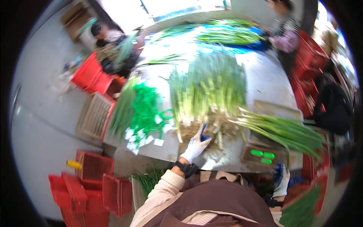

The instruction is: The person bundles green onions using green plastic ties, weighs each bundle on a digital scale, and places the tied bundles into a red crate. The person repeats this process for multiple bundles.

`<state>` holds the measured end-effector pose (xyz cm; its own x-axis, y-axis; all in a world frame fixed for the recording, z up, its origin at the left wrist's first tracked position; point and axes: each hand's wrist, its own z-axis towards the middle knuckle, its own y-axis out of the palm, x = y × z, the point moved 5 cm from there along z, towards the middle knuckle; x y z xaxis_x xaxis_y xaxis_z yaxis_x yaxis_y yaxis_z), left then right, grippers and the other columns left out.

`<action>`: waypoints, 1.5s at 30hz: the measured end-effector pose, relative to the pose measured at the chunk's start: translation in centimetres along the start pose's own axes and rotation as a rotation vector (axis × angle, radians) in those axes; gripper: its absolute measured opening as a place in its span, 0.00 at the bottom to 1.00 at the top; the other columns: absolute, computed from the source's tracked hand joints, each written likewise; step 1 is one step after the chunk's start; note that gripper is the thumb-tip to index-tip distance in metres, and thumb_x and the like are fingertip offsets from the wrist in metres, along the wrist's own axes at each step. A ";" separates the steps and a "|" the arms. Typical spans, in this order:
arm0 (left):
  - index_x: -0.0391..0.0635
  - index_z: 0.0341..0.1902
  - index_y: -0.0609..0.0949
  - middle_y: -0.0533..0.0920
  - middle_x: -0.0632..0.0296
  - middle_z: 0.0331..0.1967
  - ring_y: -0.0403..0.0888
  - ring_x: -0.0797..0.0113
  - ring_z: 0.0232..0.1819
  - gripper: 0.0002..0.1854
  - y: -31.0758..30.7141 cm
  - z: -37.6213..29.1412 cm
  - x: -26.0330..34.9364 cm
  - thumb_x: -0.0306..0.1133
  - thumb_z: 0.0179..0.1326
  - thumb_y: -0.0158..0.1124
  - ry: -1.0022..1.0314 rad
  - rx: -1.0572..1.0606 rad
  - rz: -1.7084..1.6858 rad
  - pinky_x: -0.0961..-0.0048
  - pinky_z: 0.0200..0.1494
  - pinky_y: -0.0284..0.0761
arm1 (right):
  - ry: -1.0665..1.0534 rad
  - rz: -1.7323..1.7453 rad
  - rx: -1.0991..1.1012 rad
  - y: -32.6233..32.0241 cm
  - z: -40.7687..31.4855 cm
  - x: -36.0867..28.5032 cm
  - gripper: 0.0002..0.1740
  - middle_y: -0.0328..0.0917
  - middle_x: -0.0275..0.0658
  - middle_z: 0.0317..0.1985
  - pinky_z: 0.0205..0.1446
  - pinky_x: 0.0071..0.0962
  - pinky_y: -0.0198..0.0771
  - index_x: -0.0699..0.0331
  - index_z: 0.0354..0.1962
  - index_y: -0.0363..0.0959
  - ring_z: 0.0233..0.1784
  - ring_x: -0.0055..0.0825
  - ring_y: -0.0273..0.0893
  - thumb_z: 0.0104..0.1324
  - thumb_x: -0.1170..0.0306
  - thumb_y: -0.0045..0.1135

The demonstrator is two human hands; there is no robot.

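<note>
My left hand (pixel 196 144), in a white glove with blue fingers, is over the table's near side. Its fingers are apart, with nothing in them, close to the roots of a broad heap of green onions (pixel 217 82). My right hand (pixel 280 178), gloved alike, hangs by the front edge beside a scale (pixel 263 156) with a lit green display. Its fingers are blurred, and I cannot make out whether they hold anything. A loose bunch of green onions (pixel 278 127) lies across the scale, roots towards the heap.
Green ties with white tags (pixel 146 110) lie left of the heap, beside more green onions (pixel 122 107). Red crates (pixel 85 193) are stacked at lower left; others (pixel 309 59) stand at right. One person (pixel 113 48) sits at far left, another (pixel 285 37) stands at far right.
</note>
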<state>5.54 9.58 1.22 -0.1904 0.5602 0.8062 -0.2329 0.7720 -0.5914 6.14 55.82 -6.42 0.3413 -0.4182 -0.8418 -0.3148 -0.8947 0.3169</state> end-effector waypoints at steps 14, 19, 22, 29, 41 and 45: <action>0.35 0.36 0.80 0.83 0.50 0.24 0.83 0.55 0.27 0.18 -37.5 10.9 -2.3 0.42 0.62 0.59 0.373 0.622 0.154 0.62 0.35 0.77 | 0.086 -0.451 -0.496 24.0 -2.9 2.3 0.15 0.80 0.35 0.32 0.28 0.21 0.70 0.68 0.48 0.75 0.25 0.21 0.75 0.72 0.66 0.49; 0.40 0.57 0.75 0.83 0.51 0.43 0.81 0.60 0.41 0.31 -22.2 -3.2 -18.8 0.51 0.59 0.66 -0.308 0.411 -0.046 0.65 0.42 0.76 | 0.095 -0.623 -0.478 26.3 -4.0 5.2 0.16 0.81 0.36 0.32 0.27 0.20 0.70 0.67 0.48 0.75 0.25 0.19 0.76 0.73 0.64 0.48; 0.44 0.53 0.78 0.82 0.46 0.44 0.81 0.49 0.46 0.29 -15.8 -9.0 -23.0 0.54 0.55 0.65 -0.514 0.157 0.163 0.57 0.48 0.75 | 0.089 -0.586 -0.516 29.0 -5.0 6.3 0.15 0.81 0.37 0.32 0.29 0.20 0.72 0.68 0.48 0.75 0.26 0.20 0.77 0.73 0.66 0.48; 0.53 0.69 0.65 0.83 0.49 0.43 0.82 0.49 0.42 0.36 -22.8 -2.8 -27.4 0.39 0.55 0.63 -0.321 0.392 0.482 0.53 0.45 0.76 | 0.050 -0.705 -0.591 36.2 -7.9 8.0 0.15 0.82 0.39 0.35 0.34 0.22 0.74 0.69 0.49 0.75 0.30 0.22 0.79 0.72 0.69 0.48; 0.36 0.42 0.81 0.83 0.53 0.31 0.81 0.68 0.34 0.20 -30.0 -0.6 -23.6 0.43 0.59 0.66 -0.253 0.374 -0.454 0.70 0.39 0.76 | 0.155 -0.727 -0.713 40.3 -10.4 11.4 0.16 0.83 0.39 0.33 0.24 0.18 0.68 0.69 0.49 0.75 0.21 0.18 0.75 0.73 0.66 0.48; 0.33 0.44 0.80 0.82 0.55 0.30 0.79 0.67 0.32 0.19 -25.5 -1.5 -20.2 0.39 0.59 0.67 -0.163 0.262 -0.277 0.68 0.40 0.77 | 0.174 -0.682 -0.819 42.8 -10.9 12.3 0.17 0.84 0.40 0.35 0.21 0.17 0.66 0.69 0.50 0.75 0.17 0.17 0.72 0.73 0.65 0.46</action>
<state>16.74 -20.98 0.07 -0.2299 0.2708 0.9348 -0.5275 0.7725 -0.3535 6.49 10.64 1.56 0.3619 0.2491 -0.8983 0.6551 -0.7535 0.0550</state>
